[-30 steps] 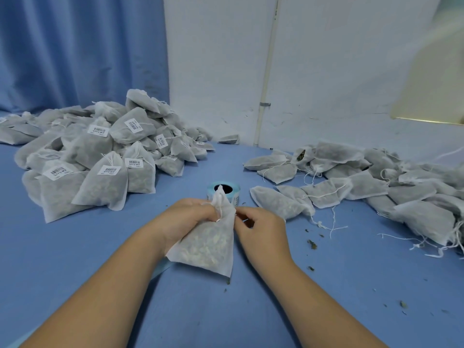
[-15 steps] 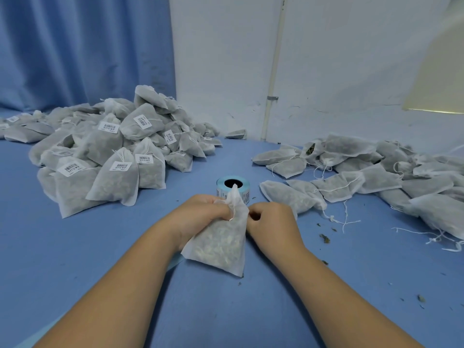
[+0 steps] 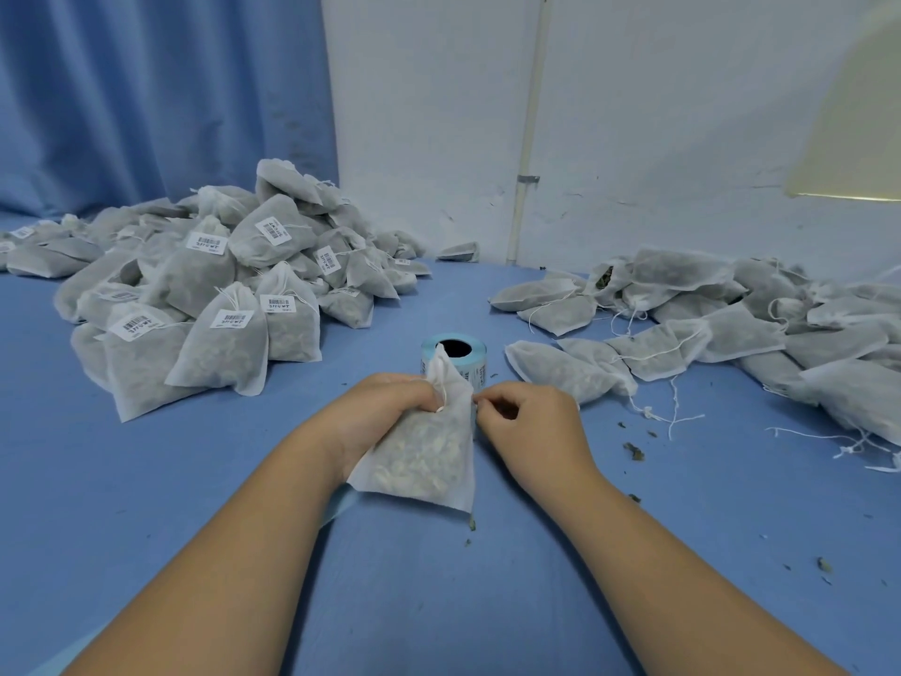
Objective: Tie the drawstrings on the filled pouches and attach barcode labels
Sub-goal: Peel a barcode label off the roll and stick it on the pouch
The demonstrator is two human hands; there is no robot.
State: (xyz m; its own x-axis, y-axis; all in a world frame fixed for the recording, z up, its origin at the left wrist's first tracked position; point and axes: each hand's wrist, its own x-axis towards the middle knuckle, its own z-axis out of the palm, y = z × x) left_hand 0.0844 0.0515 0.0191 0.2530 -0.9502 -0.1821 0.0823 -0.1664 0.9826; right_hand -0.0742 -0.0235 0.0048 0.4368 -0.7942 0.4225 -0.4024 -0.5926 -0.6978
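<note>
- The left hand (image 3: 390, 407) grips the filled pouch (image 3: 424, 461) at its gathered neck, fingers curled round it. The pouch lies tilted near the middle of the surface (image 3: 146, 480).
- The right hand (image 3: 531, 422) pinches at the pouch's right edge, just below the neck. What it pinches is too small to tell.
- Change over the last second is slight: both hands have stayed at the neck.
- Judgement: the drawstring (image 3: 441, 383) is drawn and the knot is being finished. No label is visible on this pouch.
- The label roll (image 3: 468, 351) stands just behind the pouch.
- Labelled pouches (image 3: 219, 285) are piled toward the far left corner; untied pouches (image 3: 707, 324) lie toward the right edge.
</note>
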